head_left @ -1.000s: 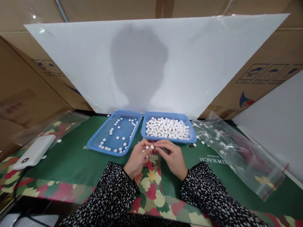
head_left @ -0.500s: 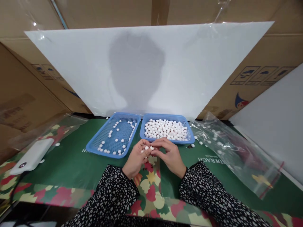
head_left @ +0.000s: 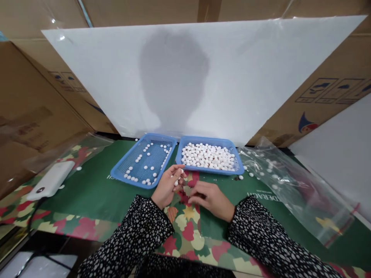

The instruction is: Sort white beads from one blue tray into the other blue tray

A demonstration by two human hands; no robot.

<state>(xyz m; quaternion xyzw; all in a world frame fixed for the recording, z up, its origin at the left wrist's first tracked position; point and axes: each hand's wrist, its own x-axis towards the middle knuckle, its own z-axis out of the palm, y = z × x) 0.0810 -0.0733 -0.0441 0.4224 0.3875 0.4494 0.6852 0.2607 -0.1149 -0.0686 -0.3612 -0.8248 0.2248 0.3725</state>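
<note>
Here's my left hand (head_left: pixel 165 188), fingers curled around a few small white balls (head_left: pixel 176 183), one showing up by the fingertips, just in front of the two blue baskets. And my right hand (head_left: pixel 212 199) is just beside it, not touching: thumb and fingers apart, a gap between them, nothing that I can see in the grip, hanging low near the patterned strip (head_left: pixel 189 227) of the green table cover (head_left: pixel 95 197).

Over to the left basket (head_left: pixel 156 156), with white balls scattered thinly across its mesh, many along the edges. The right basket (head_left: pixel 214 170) has a thick pile (head_left: pixel 207 156) of them, reddish-brown bits peeking through. Loose balls lie on the table by that basket's right end, next to a clear plastic bag (head_left: pixel 301 197). Far left, a white device (head_left: pixel 52 180) with a dark cord. Behind it all, a white board (head_left: pixel 246 77) leans up, a head-shaped shadow (head_left: pixel 174 69) on it.
</note>
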